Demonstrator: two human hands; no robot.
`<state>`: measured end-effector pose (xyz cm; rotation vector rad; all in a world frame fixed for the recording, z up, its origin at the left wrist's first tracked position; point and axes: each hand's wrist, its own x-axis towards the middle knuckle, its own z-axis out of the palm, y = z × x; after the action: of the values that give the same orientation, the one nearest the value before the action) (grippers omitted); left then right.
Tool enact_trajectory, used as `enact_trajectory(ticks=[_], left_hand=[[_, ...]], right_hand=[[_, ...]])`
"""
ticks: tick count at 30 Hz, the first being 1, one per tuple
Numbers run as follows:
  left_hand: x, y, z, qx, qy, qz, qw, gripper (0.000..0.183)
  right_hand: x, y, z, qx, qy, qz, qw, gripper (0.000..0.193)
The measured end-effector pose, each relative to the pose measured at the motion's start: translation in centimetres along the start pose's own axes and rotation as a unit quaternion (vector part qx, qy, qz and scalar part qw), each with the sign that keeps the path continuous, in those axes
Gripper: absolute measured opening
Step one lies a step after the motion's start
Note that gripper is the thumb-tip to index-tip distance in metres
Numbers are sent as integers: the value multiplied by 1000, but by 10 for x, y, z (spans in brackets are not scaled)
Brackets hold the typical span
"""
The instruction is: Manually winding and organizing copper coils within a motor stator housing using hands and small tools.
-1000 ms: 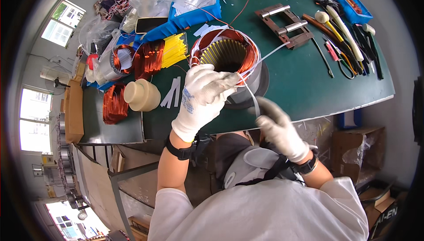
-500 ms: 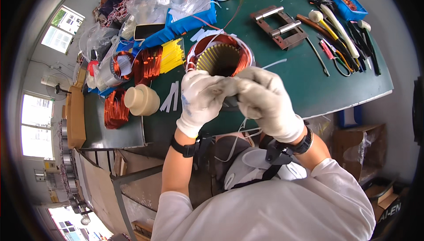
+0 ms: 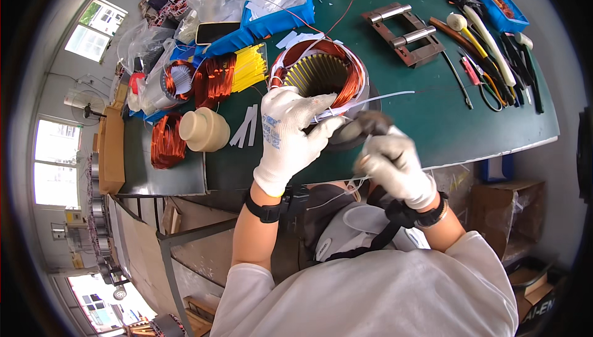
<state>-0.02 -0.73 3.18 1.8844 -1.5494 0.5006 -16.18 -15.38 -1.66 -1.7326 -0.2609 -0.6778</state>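
A motor stator [image 3: 364, 90] with copper windings and yellow slot liners stands upright on the green table in front of me. My left hand [image 3: 287, 136], in a white glove, grips the near rim of the winding, thumb and forefinger round the white-bound edge. A thin white sleeve [image 3: 389, 95] sticks out rightward from there. Just right of the stator's near side is my gloved right hand [image 3: 398, 164], closed and partly smeared by motion. White cord [image 3: 353, 186] hangs at its fingers and seems held in them. Its dark, blurred fingertips point toward the stator.
Left of the stator are a cream stepped cylinder [image 3: 204, 129], white paper strips [image 3: 248, 126], copper coils [image 3: 168, 142] and yellow strips [image 3: 250, 68]. Blue bins [image 3: 278, 23] stand behind. A metal frame with rollers [image 3: 404, 34], a mallet [image 3: 458, 23] and several hand tools lie to the right.
My hands have parted: the right moved right and slightly down from the left, which settled on the winding's rim. The white sleeve now shows more. The view has shifted slightly.
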Motion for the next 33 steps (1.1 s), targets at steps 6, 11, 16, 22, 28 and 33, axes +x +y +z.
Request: enact_trajectory(ticks=[6, 11, 16, 22, 28, 33], left_hand=[[-3, -5, 4, -14, 4, 6, 1000, 33], [-5, -11, 1, -17, 2, 21, 1000, 32], [-3, -17, -3, -47, -23, 21, 998, 32], [-3, -19, -5, -34, -22, 27, 999, 31], [-4, -19, -3, -64, -26, 17, 997, 32], [-4, -19, -4, -46, -23, 25, 998, 32]], right_hand=[[22, -5, -14, 18, 201, 190, 961, 19], [64, 10, -24, -44, 147, 180, 972, 22], [84, 18, -11, 36, 171, 142, 974, 20], [61, -13, -22, -101, 121, 182, 971, 32], [54, 4, -7, -188, 146, 81, 968, 54], [67, 9, -17, -97, 61, 206, 972, 44]])
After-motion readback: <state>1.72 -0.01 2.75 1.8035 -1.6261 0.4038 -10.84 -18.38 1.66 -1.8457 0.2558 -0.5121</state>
